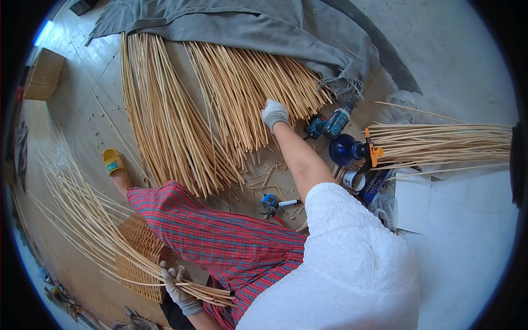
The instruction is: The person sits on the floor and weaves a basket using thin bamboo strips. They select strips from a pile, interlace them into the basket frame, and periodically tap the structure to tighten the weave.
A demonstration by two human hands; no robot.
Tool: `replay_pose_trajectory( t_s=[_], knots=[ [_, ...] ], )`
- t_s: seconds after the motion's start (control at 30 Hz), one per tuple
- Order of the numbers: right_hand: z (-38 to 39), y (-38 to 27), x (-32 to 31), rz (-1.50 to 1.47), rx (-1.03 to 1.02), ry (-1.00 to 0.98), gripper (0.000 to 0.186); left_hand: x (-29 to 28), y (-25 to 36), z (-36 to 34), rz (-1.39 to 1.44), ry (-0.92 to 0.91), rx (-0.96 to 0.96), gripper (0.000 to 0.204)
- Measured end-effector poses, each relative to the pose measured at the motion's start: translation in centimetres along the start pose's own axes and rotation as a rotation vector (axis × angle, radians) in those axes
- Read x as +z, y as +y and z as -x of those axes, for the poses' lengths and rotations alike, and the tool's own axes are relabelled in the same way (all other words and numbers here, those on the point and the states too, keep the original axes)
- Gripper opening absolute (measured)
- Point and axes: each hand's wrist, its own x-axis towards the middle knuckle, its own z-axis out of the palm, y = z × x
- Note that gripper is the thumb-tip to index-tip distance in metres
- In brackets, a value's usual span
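My left hand, in a pale grey glove, is closed round a bundle of thin wicker rods at the lower left. Their thin ends fan out toward the upper left, past a woven wicker panel. My right arm stretches up to a large pile of peeled wicker rods. At its cut ends my gloved right hand is closed, with its fingertips hidden, so what it grips cannot be made out. A second sheaf of rods lies left of that pile. A grey cloth covers the far ends of both.
Right of my right hand are a cordless drill, a blue spray bottle and another rod bundle. A tape measure and red-handled pruning shears lie among offcuts. Beyond my yellow slipper stands a cardboard box.
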Motion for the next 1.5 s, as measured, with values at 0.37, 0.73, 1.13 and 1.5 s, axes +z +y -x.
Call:
replay_pose_trajectory(
  t_s=[0.37,0.73,1.13,1.5],
  knots=[
    [0.4,0.4,-0.9,-0.075,-0.107,-0.119,0.042,-0.8,-0.2,-0.2,0.025,0.021,0.001,0.033],
    [-0.4,3.4,-0.8,-0.721,-0.095,-0.576,0.048,-0.5,-0.7,0.2,-0.017,0.027,0.025,0.036],
    [-2.3,2.8,3.8,-0.683,-0.094,-0.538,0.069,-0.1,-0.4,0.3,-0.003,0.005,0.000,0.035],
    [-1.2,3.3,3.0,-0.355,-0.204,-0.122,0.071,-0.4,-0.7,0.1,-0.009,0.018,0.011,0.038]
  ],
)
